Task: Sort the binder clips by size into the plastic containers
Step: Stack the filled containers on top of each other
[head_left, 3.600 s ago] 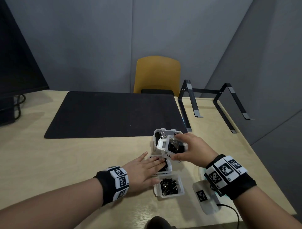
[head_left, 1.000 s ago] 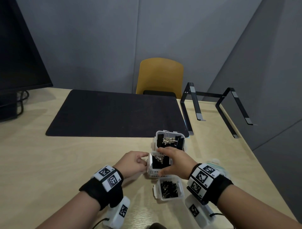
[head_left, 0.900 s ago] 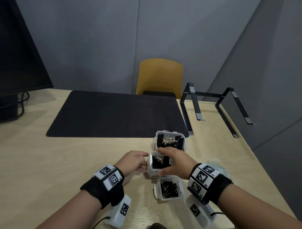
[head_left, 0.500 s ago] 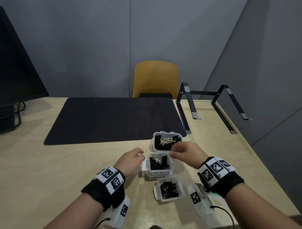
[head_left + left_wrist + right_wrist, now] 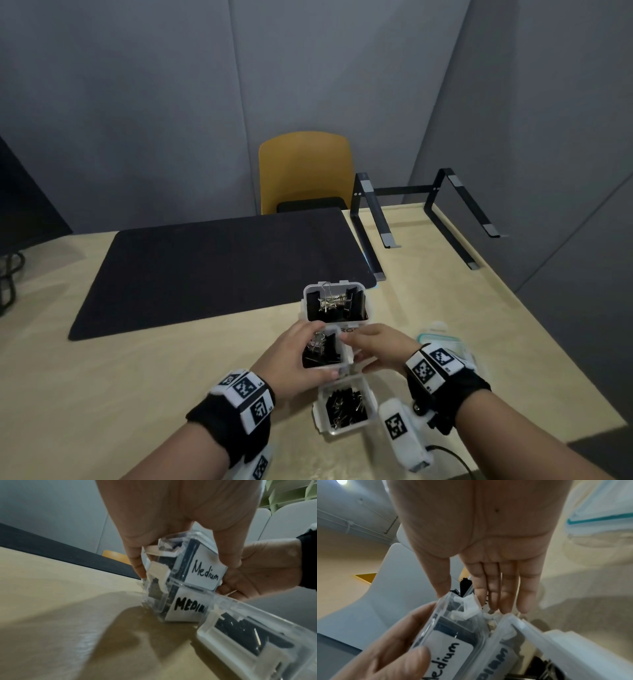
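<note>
My left hand (image 5: 294, 365) has its fingers clamped on the small box marked "Medium" (image 5: 205, 570), tilted above a second medium box (image 5: 187, 607) that stands on the desk (image 5: 137, 377). My right hand (image 5: 380, 346) lies beside it with straight fingers together, touching the side. To pour well, I think I must tip slowly and keep the rims close, so no binder clips (image 5: 320, 347) fall on the desk.

Upper container (image 5: 193, 555) label: "Medium"; lower container (image 5: 159, 601) label: "MEDIU…", cut off.
</note>
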The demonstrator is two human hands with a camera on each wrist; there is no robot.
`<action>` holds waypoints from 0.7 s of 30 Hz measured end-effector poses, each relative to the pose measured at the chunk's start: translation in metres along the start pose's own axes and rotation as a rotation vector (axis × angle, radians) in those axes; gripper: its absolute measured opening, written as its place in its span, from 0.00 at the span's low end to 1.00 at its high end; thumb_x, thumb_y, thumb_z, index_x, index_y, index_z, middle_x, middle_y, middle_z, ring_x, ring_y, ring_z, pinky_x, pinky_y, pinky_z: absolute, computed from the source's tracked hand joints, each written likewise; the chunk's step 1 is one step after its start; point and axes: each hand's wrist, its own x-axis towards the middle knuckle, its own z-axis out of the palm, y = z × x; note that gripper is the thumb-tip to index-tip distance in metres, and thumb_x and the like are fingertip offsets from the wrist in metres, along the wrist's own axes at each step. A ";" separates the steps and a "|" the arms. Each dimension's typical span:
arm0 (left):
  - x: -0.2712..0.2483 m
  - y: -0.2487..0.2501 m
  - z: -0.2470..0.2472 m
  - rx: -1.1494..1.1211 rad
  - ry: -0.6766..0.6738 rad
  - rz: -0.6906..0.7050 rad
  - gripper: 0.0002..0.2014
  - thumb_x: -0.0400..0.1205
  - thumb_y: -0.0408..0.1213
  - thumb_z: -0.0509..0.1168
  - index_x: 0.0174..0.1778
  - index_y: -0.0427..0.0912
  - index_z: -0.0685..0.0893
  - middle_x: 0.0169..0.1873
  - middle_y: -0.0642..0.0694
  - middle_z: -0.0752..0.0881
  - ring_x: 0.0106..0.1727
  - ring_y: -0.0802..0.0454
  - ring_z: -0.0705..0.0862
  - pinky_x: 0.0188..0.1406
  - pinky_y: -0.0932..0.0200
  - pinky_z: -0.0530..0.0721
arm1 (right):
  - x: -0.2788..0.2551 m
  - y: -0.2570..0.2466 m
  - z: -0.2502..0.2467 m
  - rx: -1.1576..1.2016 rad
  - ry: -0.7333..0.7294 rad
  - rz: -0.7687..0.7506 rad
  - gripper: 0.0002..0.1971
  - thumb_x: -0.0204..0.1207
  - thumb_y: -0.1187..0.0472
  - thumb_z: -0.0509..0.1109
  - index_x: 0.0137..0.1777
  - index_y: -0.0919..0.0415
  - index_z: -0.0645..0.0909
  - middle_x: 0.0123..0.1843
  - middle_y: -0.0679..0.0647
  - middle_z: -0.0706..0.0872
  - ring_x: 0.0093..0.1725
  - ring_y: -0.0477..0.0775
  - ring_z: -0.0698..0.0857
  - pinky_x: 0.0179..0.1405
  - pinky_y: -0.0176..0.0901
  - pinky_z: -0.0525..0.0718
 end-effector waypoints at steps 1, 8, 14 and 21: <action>0.000 0.000 0.000 -0.009 0.009 0.003 0.39 0.71 0.57 0.73 0.76 0.53 0.66 0.68 0.60 0.70 0.69 0.62 0.72 0.71 0.59 0.73 | 0.000 0.002 -0.001 0.006 0.027 -0.016 0.15 0.77 0.50 0.69 0.51 0.62 0.82 0.42 0.52 0.85 0.40 0.47 0.84 0.41 0.39 0.85; 0.001 -0.001 0.002 -0.116 0.026 0.003 0.32 0.69 0.52 0.77 0.66 0.62 0.69 0.60 0.66 0.71 0.63 0.66 0.74 0.64 0.65 0.75 | 0.003 0.000 0.002 0.184 -0.012 0.041 0.12 0.76 0.56 0.69 0.50 0.66 0.81 0.41 0.57 0.81 0.42 0.54 0.82 0.50 0.50 0.85; 0.000 0.002 0.004 -0.139 0.036 0.004 0.29 0.70 0.48 0.77 0.60 0.68 0.67 0.58 0.68 0.71 0.62 0.71 0.73 0.61 0.69 0.74 | 0.004 -0.001 0.009 0.294 -0.048 0.058 0.09 0.77 0.58 0.66 0.50 0.63 0.81 0.38 0.58 0.81 0.37 0.57 0.81 0.43 0.47 0.82; 0.001 -0.001 0.007 -0.159 0.048 0.005 0.29 0.68 0.48 0.78 0.57 0.69 0.68 0.57 0.68 0.71 0.60 0.77 0.71 0.60 0.71 0.73 | 0.003 -0.004 0.003 0.209 0.028 0.021 0.11 0.78 0.63 0.69 0.34 0.63 0.76 0.23 0.53 0.79 0.23 0.50 0.82 0.31 0.41 0.85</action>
